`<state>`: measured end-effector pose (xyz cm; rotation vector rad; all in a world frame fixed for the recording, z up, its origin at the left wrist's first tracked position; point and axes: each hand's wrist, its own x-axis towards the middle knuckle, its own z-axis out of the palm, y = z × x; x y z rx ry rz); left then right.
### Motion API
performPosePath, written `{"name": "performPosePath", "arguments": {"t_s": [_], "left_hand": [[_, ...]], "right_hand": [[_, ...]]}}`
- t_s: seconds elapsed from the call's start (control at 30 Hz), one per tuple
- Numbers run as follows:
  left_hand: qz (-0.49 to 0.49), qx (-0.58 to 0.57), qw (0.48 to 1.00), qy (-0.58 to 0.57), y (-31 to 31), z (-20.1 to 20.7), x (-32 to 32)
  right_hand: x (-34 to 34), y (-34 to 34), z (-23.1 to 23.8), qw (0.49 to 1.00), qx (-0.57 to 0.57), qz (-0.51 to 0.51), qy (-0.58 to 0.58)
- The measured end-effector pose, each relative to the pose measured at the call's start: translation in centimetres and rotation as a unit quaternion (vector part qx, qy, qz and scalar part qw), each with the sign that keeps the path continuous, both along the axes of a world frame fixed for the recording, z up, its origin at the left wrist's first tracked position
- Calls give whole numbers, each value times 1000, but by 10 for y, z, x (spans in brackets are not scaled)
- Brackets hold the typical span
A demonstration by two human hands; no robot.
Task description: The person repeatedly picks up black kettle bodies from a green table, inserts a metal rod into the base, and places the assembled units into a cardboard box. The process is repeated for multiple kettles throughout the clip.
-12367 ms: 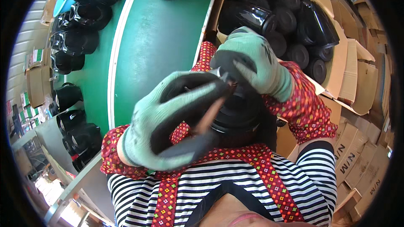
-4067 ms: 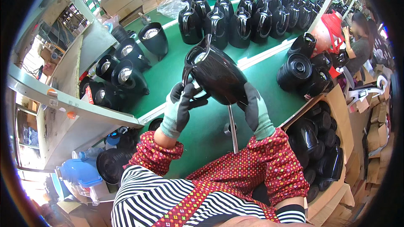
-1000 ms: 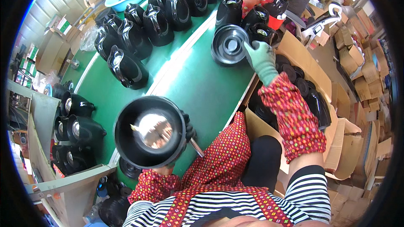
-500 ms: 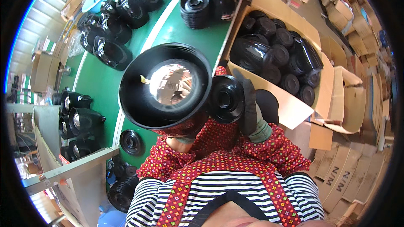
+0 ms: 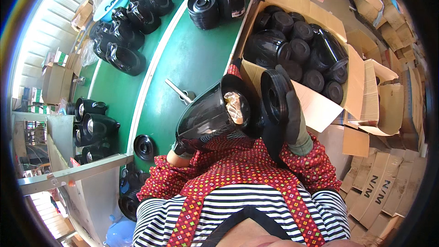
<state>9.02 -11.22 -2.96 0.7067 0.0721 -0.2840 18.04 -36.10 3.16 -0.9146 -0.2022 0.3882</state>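
In front of my chest a glossy black jug body (image 5: 201, 119) lies tilted on its side, its narrower end low at the left. A shiny, crumpled-looking patch shows in its opening on the right. My left hand (image 5: 179, 159) supports it from the lower left; most of the fingers are hidden behind it. My right hand (image 5: 295, 116), in a dark glove with a grey-green cuff, grips a ridged black round disc (image 5: 273, 96) held on edge beside the jug's right end. Whether this is one disc or a stack is hard to tell.
Several black jugs (image 5: 125, 57) stand on the green table (image 5: 176, 59), with a stack of black discs (image 5: 202, 9) and a single disc (image 5: 144, 147). A metal rod (image 5: 178, 90) rises there. At right, an open carton (image 5: 320, 114) holds black parts; flattened cartons (image 5: 372, 187) lie below.
The jug has swung from mouth-up to lying sideways, moving right. My right hand has moved slightly right and turned the disc on edge. The rod, hidden before, shows behind the jug.
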Motion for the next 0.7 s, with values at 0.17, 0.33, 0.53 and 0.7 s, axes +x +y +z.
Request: {"name": "performPosePath", "arguments": {"t_s": [0.17, 0.33, 0.53, 0.7], "left_hand": [[-8, -1, 1000, 5, -8, -1, -3], [-5, 7, 1000, 1, -9, -2, -6], [10, 58, 998, -21, 4, 8, -19], [33, 111, 992, -42, 20, 8, -25]], "right_hand": [[-5, -5, 9, 872, -314, 6, -376], [-5, -3, 19, 847, -341, 33, -407], [-2, -8, 12, 850, -304, 53, -426], [-1, -12, -2, 860, -267, 53, -432]]}}
